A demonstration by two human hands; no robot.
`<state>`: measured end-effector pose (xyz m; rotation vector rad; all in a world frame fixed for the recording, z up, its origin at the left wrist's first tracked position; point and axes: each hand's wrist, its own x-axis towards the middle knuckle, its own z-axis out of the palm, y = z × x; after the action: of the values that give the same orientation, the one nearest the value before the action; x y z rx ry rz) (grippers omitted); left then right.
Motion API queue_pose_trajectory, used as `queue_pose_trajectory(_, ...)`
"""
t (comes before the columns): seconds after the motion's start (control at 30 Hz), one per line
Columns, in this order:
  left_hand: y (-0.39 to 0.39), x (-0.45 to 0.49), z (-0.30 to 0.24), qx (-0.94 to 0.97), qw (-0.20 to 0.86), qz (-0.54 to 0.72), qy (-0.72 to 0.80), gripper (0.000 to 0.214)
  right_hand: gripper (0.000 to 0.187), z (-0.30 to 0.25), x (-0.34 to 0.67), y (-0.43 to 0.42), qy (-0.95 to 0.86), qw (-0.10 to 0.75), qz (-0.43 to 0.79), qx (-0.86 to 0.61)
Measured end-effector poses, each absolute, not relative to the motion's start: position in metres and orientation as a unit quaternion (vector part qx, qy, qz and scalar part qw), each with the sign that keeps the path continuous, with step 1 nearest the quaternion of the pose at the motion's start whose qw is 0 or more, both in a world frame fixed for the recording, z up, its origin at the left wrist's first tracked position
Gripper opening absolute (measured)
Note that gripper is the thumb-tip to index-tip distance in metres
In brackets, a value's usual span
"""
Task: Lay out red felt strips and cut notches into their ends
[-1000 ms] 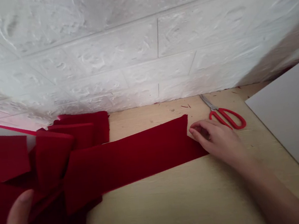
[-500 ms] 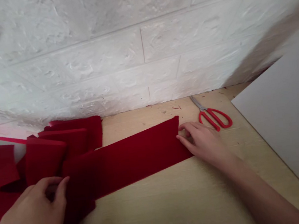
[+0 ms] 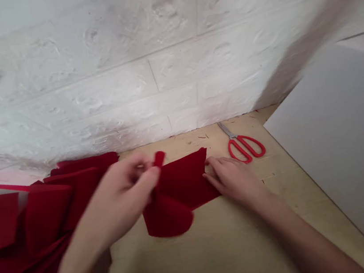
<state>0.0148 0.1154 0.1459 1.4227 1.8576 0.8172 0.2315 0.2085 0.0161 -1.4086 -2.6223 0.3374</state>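
A strip of red felt-like cloth [image 3: 182, 185] lies on the wooden table [image 3: 217, 248]. My left hand [image 3: 123, 198] pinches a fold of the strip and holds it raised, so a loop of cloth bulges toward me. My right hand [image 3: 231, 179] presses flat on the strip's right end, fingers stretched out. Red-handled scissors [image 3: 241, 144] lie just beyond my right hand, near the wall.
More red cloth pieces [image 3: 28, 219] are heaped at the left of the table. A white brick-patterned wall [image 3: 127, 81] runs along the back. A grey board [image 3: 343, 142] covers the right side.
My left hand took hold of the strip at the left and carried it rightward, folding the cloth over toward my right hand, which stayed on the strip's end.
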Motion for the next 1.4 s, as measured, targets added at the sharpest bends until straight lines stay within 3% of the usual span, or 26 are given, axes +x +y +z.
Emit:
queue_pose_trajectory(0.1,0.161,0.057,0.119,0.569,0.371,0.248,0.691,0.021,0.018,0.016,0.235,0.213,-0.865,0.091,0.139,-0.474)
queue_pose_trajectory(0.17,0.179,0.072,0.092,0.573,0.376,0.286,0.67,0.019,0.025,0.016,0.239,0.217,-0.849,0.114,0.177,-0.485)
queue_pose_trajectory(0.3,0.192,0.079,0.042,0.527,0.512,0.344,0.585,0.017,0.047,0.02,0.242,0.219,-0.802,0.17,0.27,-0.505)
queue_pose_trajectory(0.37,0.19,0.072,0.033,0.486,0.541,0.4,0.558,0.015,0.043,0.019,0.24,0.218,-0.801,0.169,0.27,-0.507)
queue_pose_trajectory(0.43,0.182,0.058,0.035,0.469,0.51,0.458,0.557,0.016,0.029,0.017,0.235,0.216,-0.816,0.15,0.232,-0.509)
queue_pose_trajectory(0.5,0.17,0.038,0.043,0.504,0.41,0.469,0.598,0.02,0.023,0.013,0.231,0.215,-0.822,0.133,0.197,-0.517)
queue_pose_trajectory(0.63,0.144,0.001,0.048,0.595,0.048,0.25,0.762,0.045,0.024,0.008,0.228,0.217,-0.807,0.125,0.215,-0.536)
queue_pose_trajectory(0.7,0.139,-0.006,0.043,0.603,-0.011,0.134,0.787,0.061,0.027,0.007,0.229,0.219,-0.804,0.121,0.225,-0.537)
queue_pose_trajectory(0.97,0.164,0.01,0.061,0.633,0.126,-0.062,0.761,0.052,0.036,0.007,0.225,0.221,-0.798,0.143,0.222,-0.542)
queue_pose_trajectory(1.1,0.166,0.016,0.08,0.624,0.142,-0.096,0.762,0.028,0.046,0.006,0.227,0.221,-0.782,0.197,0.214,-0.551)
queue_pose_trajectory(1.4,0.153,0.012,0.101,0.748,0.158,0.002,0.645,0.006,0.054,0.014,0.238,0.222,-0.71,0.387,0.206,-0.551)
